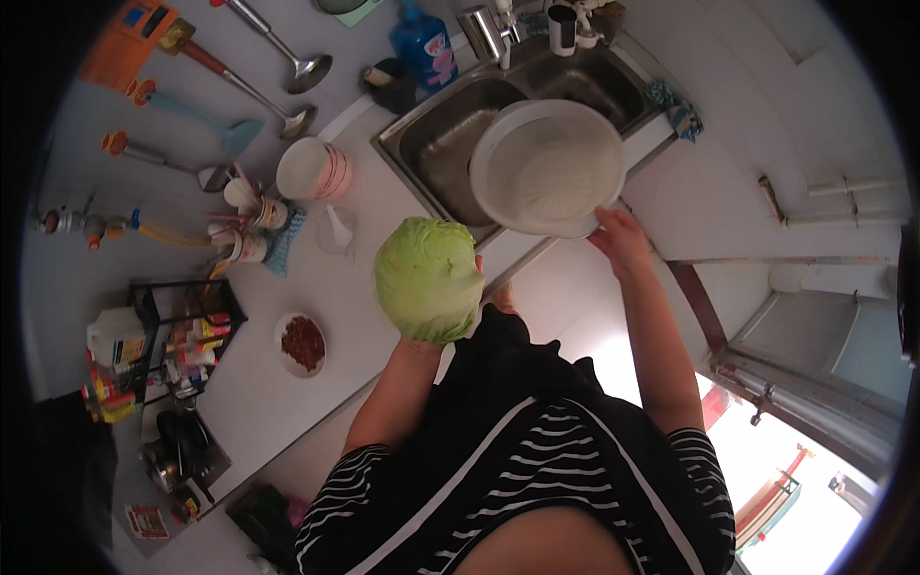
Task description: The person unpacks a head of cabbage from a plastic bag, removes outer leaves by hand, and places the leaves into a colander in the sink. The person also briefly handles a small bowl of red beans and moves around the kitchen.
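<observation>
A round green cabbage rests on my left hand, which is mostly hidden beneath it; only a fingertip and the wrist show. My right hand grips the near rim of a large white plastic basin or colander, with ridges in its bottom. That vessel is over the front part of the double stainless steel sink. Left of the cabbage, the white counter holds an oval dish of dark reddish-brown food and a clear bowl with a white spoon.
Stacked pink-and-white bowls stand left of the sink. A blue detergent bottle and the faucet are behind it. Ladles hang on the wall. A black rack of bottles and a pan are at the left.
</observation>
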`<state>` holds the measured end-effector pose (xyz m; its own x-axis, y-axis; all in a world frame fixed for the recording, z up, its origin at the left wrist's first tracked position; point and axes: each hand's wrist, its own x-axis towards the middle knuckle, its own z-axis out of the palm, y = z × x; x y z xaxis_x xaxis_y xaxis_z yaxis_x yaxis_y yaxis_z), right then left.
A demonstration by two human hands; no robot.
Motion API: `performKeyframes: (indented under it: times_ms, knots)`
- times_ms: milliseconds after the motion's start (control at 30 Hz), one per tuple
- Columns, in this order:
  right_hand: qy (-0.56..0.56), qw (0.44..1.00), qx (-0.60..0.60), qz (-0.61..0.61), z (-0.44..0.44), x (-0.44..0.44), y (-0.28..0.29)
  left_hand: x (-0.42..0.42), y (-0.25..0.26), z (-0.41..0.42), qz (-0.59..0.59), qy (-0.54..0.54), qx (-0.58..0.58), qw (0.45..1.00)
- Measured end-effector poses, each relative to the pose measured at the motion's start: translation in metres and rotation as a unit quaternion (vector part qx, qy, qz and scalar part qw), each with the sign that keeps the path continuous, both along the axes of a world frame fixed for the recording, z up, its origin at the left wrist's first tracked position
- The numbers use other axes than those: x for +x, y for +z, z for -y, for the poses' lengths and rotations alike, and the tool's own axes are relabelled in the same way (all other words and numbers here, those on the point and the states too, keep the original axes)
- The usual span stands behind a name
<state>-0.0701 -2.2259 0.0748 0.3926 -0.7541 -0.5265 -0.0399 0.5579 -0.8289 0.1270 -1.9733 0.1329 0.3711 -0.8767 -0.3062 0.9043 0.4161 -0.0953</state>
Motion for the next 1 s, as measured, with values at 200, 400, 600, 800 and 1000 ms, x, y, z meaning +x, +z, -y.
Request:
performKeyframes:
  times_ms: [200,400,600,800,1000]
  knots:
    - [0.079,0.995,0.027,-0.055,0.056,0.092,-0.052,0.055,-0.013,0.064,0.023,0.018,0.015,0.999]
    - [0.165,0.977,0.005,-0.138,0.115,0.151,-0.131,0.057,-0.029,0.078,-0.007,0.077,-0.005,0.997]
    - [0.282,0.922,-0.066,-0.257,0.176,0.174,-0.188,0.045,-0.021,0.11,0.004,0.174,0.072,0.982]
    - [0.465,0.873,-0.148,0.019,0.169,0.195,-0.041,0.039,-0.006,0.173,0.105,0.259,0.163,0.946]
    - [0.582,0.771,-0.198,0.167,0.176,0.185,0.068,0.019,0.002,0.244,0.211,0.28,0.331,0.876]
